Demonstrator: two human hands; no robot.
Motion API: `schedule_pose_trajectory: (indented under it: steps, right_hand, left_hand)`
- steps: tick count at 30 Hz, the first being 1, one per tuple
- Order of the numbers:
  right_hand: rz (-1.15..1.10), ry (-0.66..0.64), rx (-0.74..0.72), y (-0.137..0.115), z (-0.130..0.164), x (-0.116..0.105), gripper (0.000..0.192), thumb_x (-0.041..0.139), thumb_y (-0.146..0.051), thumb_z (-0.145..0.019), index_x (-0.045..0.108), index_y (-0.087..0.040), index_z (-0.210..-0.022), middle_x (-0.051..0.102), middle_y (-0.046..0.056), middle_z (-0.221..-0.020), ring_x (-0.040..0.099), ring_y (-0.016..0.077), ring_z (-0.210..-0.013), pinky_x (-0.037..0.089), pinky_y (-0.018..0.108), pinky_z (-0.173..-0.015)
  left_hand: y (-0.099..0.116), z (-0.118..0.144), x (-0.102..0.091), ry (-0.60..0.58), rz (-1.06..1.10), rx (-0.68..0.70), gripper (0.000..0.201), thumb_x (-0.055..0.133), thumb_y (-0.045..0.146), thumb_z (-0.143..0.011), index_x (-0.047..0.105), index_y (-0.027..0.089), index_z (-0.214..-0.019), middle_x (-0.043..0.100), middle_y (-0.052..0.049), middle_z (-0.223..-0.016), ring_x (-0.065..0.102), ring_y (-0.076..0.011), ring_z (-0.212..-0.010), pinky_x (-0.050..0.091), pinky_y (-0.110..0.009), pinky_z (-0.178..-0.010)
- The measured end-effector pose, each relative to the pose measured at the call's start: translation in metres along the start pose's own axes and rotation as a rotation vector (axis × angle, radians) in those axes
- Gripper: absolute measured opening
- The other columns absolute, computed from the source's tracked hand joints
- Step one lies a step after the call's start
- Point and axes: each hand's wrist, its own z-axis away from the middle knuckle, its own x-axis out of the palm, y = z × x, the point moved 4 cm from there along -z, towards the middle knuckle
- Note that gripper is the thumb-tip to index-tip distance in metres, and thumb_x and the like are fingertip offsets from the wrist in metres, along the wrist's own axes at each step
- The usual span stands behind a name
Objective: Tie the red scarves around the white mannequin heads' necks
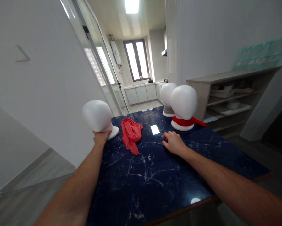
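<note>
At the table's left edge, my left hand (101,137) grips the neck of a white mannequin head (97,114), which tilts to the left. Its round base is partly visible; some of my fingers are hidden behind the neck. To the right of it lies a crumpled coral-red cloth (131,133). My right hand (174,142) is over the table with fingers loosely bent and apart, holding nothing. Beyond that hand stands another mannequin head (184,102) with a red scarf (183,122) tied round its neck. Behind it is a third mannequin head (166,93), with something grey round its neck.
The dark blue marble-patterned table (152,179) has a wooden edge. A shelf unit (210,94) with trays and dishes stands at the right, with several bottles (258,56) on top. A glass door (103,59) and a kitchen with white cabinets (141,94) lie beyond.
</note>
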Motion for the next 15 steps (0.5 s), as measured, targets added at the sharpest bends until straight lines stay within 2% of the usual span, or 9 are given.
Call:
schedule_pose_trajectory:
  steps: [4,7,9,11,15]
  right_hand:
    - [-0.018,0.01,-0.001,0.003,-0.002,0.0,0.012,0.066,-0.031,-0.097,0.072,-0.022,-0.103,0.07,0.008,-0.109,0.059,0.0244,-0.104,0.041,0.034,-0.089]
    - [-0.073,0.032,-0.053,0.003,-0.003,0.001,0.012,0.068,-0.029,-0.096,0.074,-0.022,-0.103,0.07,0.008,-0.109,0.059,0.0244,-0.104,0.044,0.035,-0.092]
    - [-0.136,0.042,-0.143,-0.003,0.0,0.003,0.012,0.068,-0.026,-0.095,0.076,-0.022,-0.103,0.07,0.008,-0.114,0.06,0.0243,-0.108,0.046,0.036,-0.097]
    - [-0.192,0.032,-0.254,-0.015,0.007,0.006,0.014,0.068,-0.023,-0.094,0.078,-0.022,-0.103,0.069,0.008,-0.128,0.059,0.0252,-0.118,0.046,0.039,-0.106]
    - [-0.18,-0.012,-0.44,-0.055,0.02,0.015,0.025,0.068,-0.023,-0.093,0.079,-0.021,-0.115,0.054,0.009,-0.159,0.046,0.0311,-0.146,0.038,0.046,-0.122]
  left_hand:
    - [0.003,0.004,-0.005,0.019,0.072,0.067,0.11,0.098,0.038,-0.062,0.039,0.004,-0.148,0.063,-0.03,-0.144,0.062,-0.0409,-0.137,0.053,-0.051,-0.111]
    - [0.011,0.024,-0.016,0.042,0.164,0.107,0.099,0.096,0.038,-0.061,0.049,0.007,-0.142,0.066,-0.026,-0.142,0.065,-0.0389,-0.134,0.053,-0.049,-0.112]
    - [0.018,0.045,-0.028,0.022,0.244,0.152,0.088,0.094,0.038,-0.062,0.057,0.009,-0.136,0.07,-0.022,-0.138,0.067,-0.0373,-0.129,0.054,-0.048,-0.11]
    - [0.025,0.071,-0.045,-0.021,0.316,0.207,0.076,0.092,0.038,-0.063,0.065,0.012,-0.13,0.073,-0.018,-0.134,0.07,-0.0363,-0.125,0.056,-0.047,-0.108]
    - [0.024,0.139,-0.089,-0.145,0.324,0.209,0.061,0.092,0.04,-0.063,0.074,0.015,-0.116,0.079,-0.015,-0.119,0.073,-0.0384,-0.118,0.058,-0.05,-0.105]
